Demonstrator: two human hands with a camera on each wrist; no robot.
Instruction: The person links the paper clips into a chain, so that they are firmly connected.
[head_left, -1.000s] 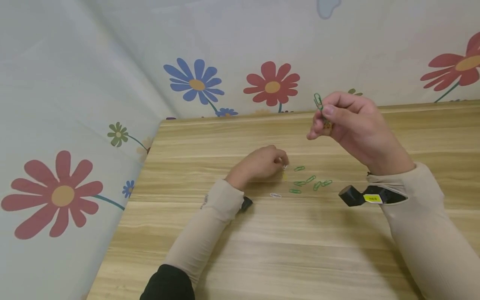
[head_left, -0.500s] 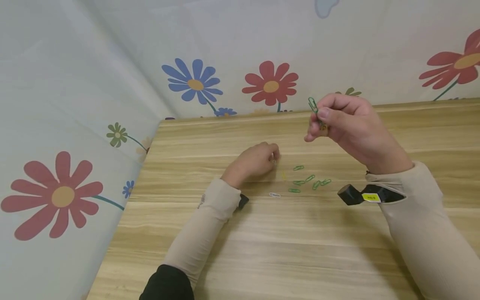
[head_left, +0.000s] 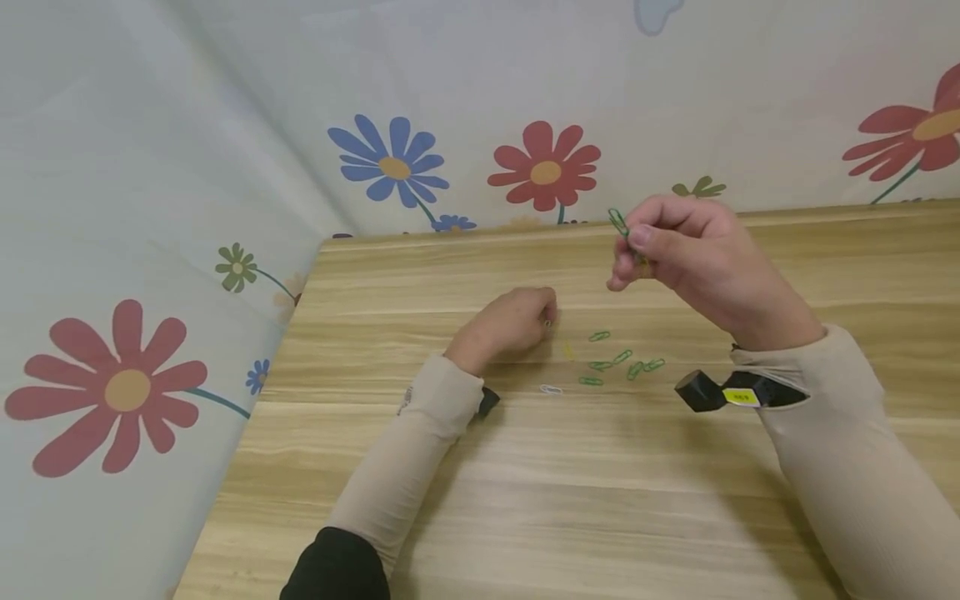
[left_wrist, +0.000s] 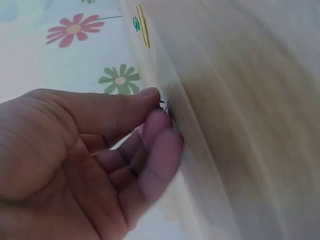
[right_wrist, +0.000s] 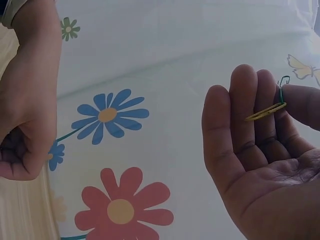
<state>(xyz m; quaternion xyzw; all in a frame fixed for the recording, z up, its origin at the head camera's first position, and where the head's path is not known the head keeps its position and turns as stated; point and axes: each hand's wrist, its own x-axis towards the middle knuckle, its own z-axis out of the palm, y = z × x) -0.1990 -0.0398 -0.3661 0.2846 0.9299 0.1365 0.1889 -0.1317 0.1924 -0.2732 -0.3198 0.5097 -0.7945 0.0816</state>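
Note:
My left hand (head_left: 510,321) is low over the wooden table, its thumb and fingertips pinching a small pale paper clip (head_left: 548,323) that is mostly hidden. The left wrist view shows just a bit of that clip between thumb and finger. Raised above the table's far part, my right hand (head_left: 697,258) pinches a green paper clip (head_left: 618,222) between thumb and index finger. From it hangs a yellow paper clip (right_wrist: 265,112), lying across the fingers in the right wrist view.
Several green paper clips (head_left: 600,366) lie scattered between the hands. A yellow paper clip (head_left: 567,352) and a white paper clip (head_left: 551,389) lie on the table (head_left: 570,500) near my left hand. A flowered wall covering (head_left: 465,83) borders the table's back and left.
My left hand has drawn left, away from the loose yellow paper clip, with the pale paper clip in its fingers. My right hand has come slightly lower and left, still holding the green paper clip.

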